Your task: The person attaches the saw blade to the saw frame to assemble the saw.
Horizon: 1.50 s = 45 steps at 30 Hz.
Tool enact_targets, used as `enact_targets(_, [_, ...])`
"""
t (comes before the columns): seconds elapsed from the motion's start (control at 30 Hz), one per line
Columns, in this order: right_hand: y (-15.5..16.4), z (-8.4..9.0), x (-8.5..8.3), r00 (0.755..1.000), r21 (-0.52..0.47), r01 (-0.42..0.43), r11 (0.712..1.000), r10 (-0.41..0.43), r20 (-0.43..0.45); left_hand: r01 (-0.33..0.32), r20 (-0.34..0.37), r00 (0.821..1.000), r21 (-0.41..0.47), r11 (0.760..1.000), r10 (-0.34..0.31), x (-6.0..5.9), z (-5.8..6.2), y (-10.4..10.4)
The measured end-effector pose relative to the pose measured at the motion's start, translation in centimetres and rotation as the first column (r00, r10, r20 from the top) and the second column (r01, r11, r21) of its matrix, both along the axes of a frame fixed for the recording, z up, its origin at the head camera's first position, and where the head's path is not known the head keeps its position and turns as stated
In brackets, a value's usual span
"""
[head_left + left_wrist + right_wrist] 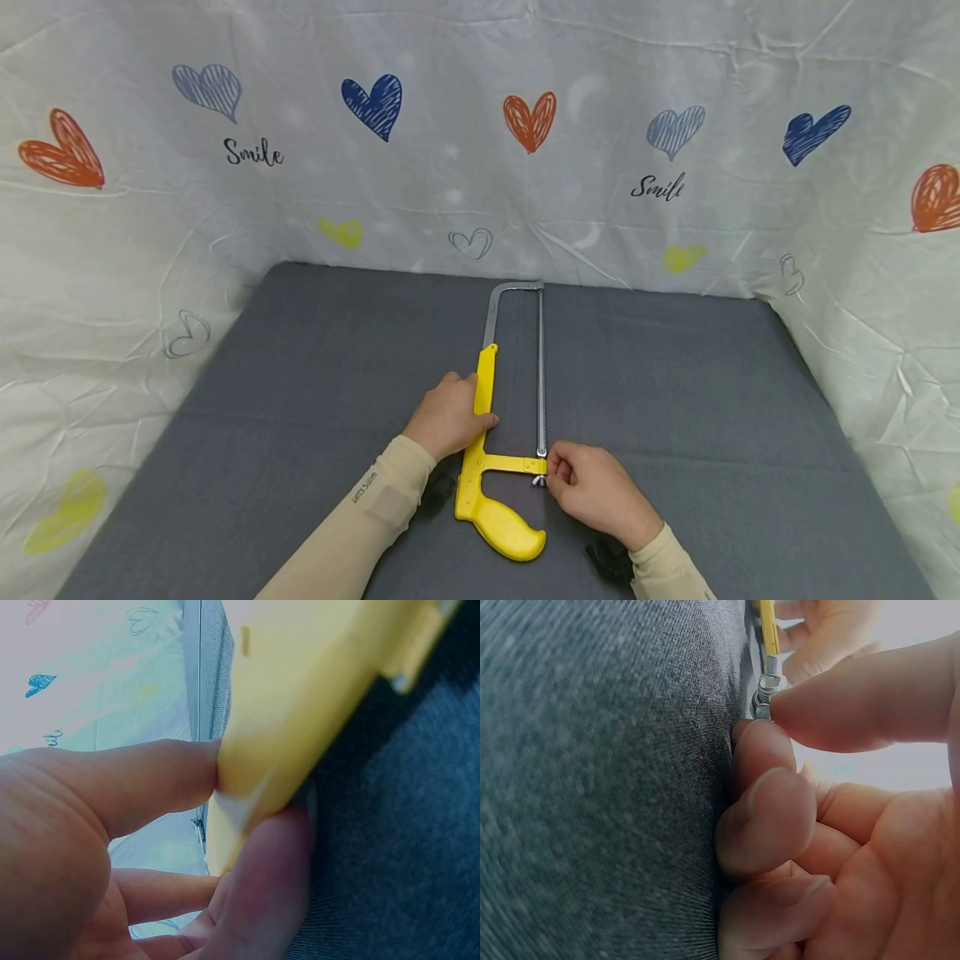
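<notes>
A hacksaw with a smooth, glossy yellow plastic frame and grip (pixel 487 467), a dull grey metal bow and thin steel blade (pixel 541 375), and a small shiny metal nut (pixel 765 694) lies on a table covered in matt, woven grey cloth (pixel 675 392). Behind hangs a creased, slightly sheeny white fabric backdrop printed with hearts (pixel 450 167).

Left hand (pixel 448 417) gripping hacksaw (pixel 495 450), right hand (pixel 592 492) pinching nut (pixel 538 481)
</notes>
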State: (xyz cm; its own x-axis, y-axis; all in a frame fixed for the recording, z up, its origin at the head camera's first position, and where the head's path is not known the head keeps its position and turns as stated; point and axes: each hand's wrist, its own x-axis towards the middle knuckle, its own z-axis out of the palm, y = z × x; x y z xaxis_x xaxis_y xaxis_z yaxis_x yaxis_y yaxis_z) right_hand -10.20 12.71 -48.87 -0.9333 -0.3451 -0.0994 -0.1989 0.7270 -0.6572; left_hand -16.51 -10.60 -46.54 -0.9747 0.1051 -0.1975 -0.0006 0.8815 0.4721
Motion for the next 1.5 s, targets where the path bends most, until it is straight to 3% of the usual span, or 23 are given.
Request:
enact_targets(0.4, [0.00,0.04,0.09,1.000,-0.004,-0.014,1.000,0.014,0.019,0.003,0.005,1.000,-0.004,1.000,-0.003,-0.03,-0.07,-0.05])
enact_targets(0.73, [-0.44,-0.08,0.23,0.995,0.028,0.066,0.997,-0.068,0.076,-0.014,0.020,1.000,-0.005,1.000,0.015,0.01,0.02,0.19])
enact_targets(1.3, [-0.70,-0.42,0.30,0.997,0.061,0.071,0.996,-0.070,-0.025,-0.007,0.016,1.000,-0.002,1.000,0.007,-0.08,-0.10,0.06])
enact_targets(1.5, [-0.61,-0.47,0.25,0.998,0.056,0.069,0.996,-0.068,-0.017,-0.003,0.004,1.000,-0.002,1.000,0.003,-0.07,-0.11,0.01])
